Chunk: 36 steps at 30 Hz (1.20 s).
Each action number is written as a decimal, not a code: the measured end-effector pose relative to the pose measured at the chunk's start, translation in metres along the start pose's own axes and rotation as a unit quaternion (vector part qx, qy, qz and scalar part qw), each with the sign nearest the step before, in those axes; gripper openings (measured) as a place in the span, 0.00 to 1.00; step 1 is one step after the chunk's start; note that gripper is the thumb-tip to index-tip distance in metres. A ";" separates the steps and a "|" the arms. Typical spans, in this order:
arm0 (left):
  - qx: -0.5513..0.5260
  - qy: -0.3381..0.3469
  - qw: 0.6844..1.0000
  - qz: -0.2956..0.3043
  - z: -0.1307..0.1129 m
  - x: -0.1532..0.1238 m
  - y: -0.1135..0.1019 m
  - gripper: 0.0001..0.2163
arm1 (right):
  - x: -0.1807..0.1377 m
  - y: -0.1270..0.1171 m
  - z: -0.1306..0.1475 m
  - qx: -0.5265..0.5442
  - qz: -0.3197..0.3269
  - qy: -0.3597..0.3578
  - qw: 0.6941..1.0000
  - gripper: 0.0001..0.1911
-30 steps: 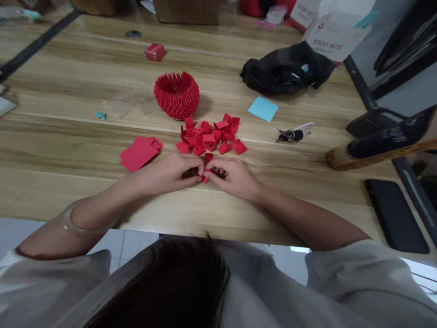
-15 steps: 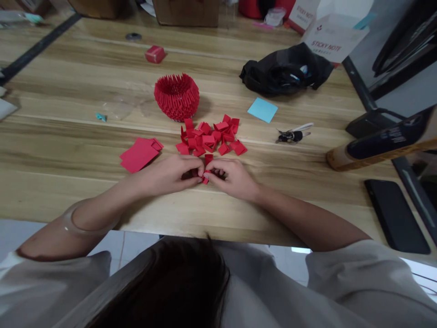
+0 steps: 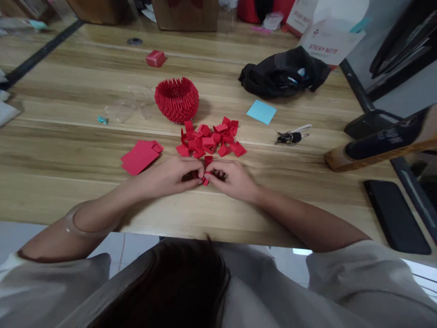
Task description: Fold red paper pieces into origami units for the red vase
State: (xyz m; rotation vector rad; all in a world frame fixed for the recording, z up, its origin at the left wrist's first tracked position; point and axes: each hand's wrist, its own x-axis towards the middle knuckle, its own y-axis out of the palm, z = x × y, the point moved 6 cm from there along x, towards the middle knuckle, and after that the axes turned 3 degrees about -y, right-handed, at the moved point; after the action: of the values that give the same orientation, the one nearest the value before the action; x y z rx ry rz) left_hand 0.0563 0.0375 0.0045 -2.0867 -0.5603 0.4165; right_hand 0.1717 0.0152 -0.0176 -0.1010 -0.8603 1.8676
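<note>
Close to the table's front edge, a small folded piece of red paper (image 3: 205, 181) is pinched between my two hands. My left hand (image 3: 180, 175) grips it from the left with thumb and fingertips. From the other side my right hand (image 3: 232, 179) pinches it too, its fingers curled. Just beyond my fingertips lies a loose pile of folded red paper pieces (image 3: 209, 141). Left of the pile is a stack of flat red paper slips (image 3: 140, 157). Behind it stands a round red bowl (image 3: 176, 101) built of many folded paper points.
Right of the pile lie a blue sticky note (image 3: 261, 112), a bunch of keys (image 3: 292, 136) and a black plastic bag (image 3: 285, 73). A bottle (image 3: 375, 141) and a phone (image 3: 397, 216) lie far right. A red packet (image 3: 155, 58) and a cardboard box (image 3: 186, 16) are at the back.
The view has shifted slightly, so the table's far items sit a little lower. Both hands keep the same pinch on the red paper, with hardly any visible movement.
</note>
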 end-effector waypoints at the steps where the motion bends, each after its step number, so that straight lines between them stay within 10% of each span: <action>1: 0.000 -0.001 1.000 -0.003 0.000 0.000 0.000 0.05 | 0.000 0.000 0.000 0.003 0.000 0.003 1.000 0.05; 36: -0.216 -0.068 0.970 -0.084 0.013 -0.003 0.004 0.05 | 0.001 -0.003 0.002 0.053 -0.016 0.013 0.998 0.05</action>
State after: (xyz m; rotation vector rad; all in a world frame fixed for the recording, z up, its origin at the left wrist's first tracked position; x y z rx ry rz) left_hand 0.0484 0.0427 -0.0052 -2.4083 -0.9744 0.3640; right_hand 0.1730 0.0155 -0.0146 -0.0469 -0.7400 1.8743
